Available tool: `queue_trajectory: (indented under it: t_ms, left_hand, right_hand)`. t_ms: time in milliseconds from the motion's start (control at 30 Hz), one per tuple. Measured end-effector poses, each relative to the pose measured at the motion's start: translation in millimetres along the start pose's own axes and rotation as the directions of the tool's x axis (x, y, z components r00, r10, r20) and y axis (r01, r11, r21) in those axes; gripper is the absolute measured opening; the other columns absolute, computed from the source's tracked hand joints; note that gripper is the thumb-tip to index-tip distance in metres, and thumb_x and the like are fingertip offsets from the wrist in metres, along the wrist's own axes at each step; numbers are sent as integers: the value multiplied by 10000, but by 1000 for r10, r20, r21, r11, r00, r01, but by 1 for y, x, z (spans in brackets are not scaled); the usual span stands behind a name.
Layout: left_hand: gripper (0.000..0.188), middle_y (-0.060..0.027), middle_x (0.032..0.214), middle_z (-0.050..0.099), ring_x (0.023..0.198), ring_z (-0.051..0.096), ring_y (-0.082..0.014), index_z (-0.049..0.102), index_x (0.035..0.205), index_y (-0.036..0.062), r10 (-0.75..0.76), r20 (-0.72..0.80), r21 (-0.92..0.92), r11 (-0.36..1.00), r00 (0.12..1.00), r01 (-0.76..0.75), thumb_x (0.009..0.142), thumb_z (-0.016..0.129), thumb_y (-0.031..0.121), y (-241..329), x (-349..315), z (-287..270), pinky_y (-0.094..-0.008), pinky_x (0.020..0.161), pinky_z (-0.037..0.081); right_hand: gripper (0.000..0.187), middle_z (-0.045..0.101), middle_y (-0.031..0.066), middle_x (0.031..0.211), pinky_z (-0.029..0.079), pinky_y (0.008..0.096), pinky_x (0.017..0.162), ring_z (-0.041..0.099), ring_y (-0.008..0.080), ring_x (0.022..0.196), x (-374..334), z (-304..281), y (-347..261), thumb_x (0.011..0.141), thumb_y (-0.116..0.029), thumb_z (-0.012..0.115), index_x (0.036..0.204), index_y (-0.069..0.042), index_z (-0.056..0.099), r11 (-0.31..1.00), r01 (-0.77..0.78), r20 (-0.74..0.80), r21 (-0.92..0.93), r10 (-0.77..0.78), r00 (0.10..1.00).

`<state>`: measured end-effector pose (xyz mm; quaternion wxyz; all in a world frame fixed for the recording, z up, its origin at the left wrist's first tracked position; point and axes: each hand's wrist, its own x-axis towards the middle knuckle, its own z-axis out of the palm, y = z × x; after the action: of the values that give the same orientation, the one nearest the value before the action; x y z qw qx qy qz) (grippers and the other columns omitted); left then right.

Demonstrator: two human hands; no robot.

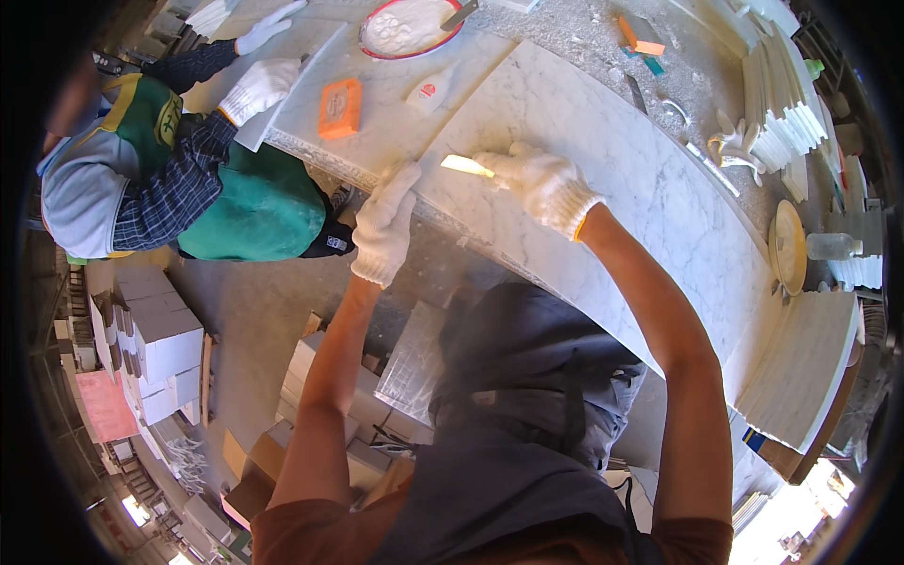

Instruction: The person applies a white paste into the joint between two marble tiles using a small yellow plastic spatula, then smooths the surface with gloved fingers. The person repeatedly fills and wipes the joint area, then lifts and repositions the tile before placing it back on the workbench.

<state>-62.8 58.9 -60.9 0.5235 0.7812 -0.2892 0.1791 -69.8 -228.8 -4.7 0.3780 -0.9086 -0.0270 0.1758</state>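
Observation:
A broad white marble slab (650, 198) with grey veins lies on the bench before me. My right hand (544, 188), in a white knitted glove, is closed around a putty knife (468, 167), its shiny blade pointing left just above the slab. The glove hides the knife's handle. My left hand (384, 226), gloved the same way, is at the slab's near left edge with its fingers stretched out; nothing shows in it. Beyond it, an orange block-shaped pack (340, 108) and a small white bottle (429, 91) lie on the neighbouring slab.
A co-worker (179, 179) in gloves and a green apron holds a slab at left. A red-rimmed bowl (414, 56) contains white paste. Stacked tiles (783, 104), loose gloves (737, 146) and a yellow basin (780, 247) stand right. Boxes (169, 330) are on the floor.

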Motion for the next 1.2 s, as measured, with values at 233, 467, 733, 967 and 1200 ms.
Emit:
queue_trajectory:
  t_ms: [233, 467, 733, 967, 1200]
  left_hand:
    - [473, -192, 1401, 710, 1323, 673, -311, 719, 1357, -5, -69, 33, 56, 996, 997, 67, 934, 637, -201, 5, 0, -5, -372, 1164, 489]
    - [466, -196, 1414, 704, 1331, 670, -312, 707, 1379, 12, -75, 47, 63, 995, 996, 72, 955, 643, -170, 8, 0, -6, -365, 1166, 493]
    - [486, -193, 1426, 701, 1341, 663, -304, 699, 1394, 17, -56, 50, 26, 998, 997, 54, 950, 648, -173, 7, 0, -6, -355, 1166, 494]
    - [437, -154, 1431, 702, 1311, 670, -257, 711, 1387, 26, -147, 103, -24, 988, 984, 151, 985, 649, -134, 13, 0, -15, -335, 1147, 500]
    - [374, -165, 1349, 729, 1211, 709, -263, 731, 1349, 27, -262, -2, 109, 959, 965, 261, 982, 720, -46, 73, -1, -3, -339, 1060, 545]
  right_hand:
    - [313, 739, 69, 1153, 561, 368, 897, 700, 252, 1017, -2, 4, -2, 1076, -188, 604, 1357, -224, 737, 956, 290, -154, -47, -294, 943]
    - [290, 743, 50, 1190, 573, 331, 918, 720, 210, 1063, -16, 15, 4, 1075, -184, 639, 1344, -197, 748, 937, 299, -190, -178, -331, 924]
    - [244, 754, 56, 999, 558, 341, 757, 695, 174, 844, -25, 21, -4, 1031, -253, 725, 1160, -59, 801, 855, 491, -359, 166, -411, 838]
    - [328, 743, 56, 1092, 578, 323, 811, 713, 187, 867, -83, 15, -14, 1072, -199, 661, 1365, -67, 732, 928, 357, -103, 109, -347, 932]
    - [429, 706, 64, 966, 551, 306, 683, 662, 129, 788, -140, 35, 4, 1066, -82, 628, 1494, -56, 645, 814, 148, -347, 562, 70, 935]
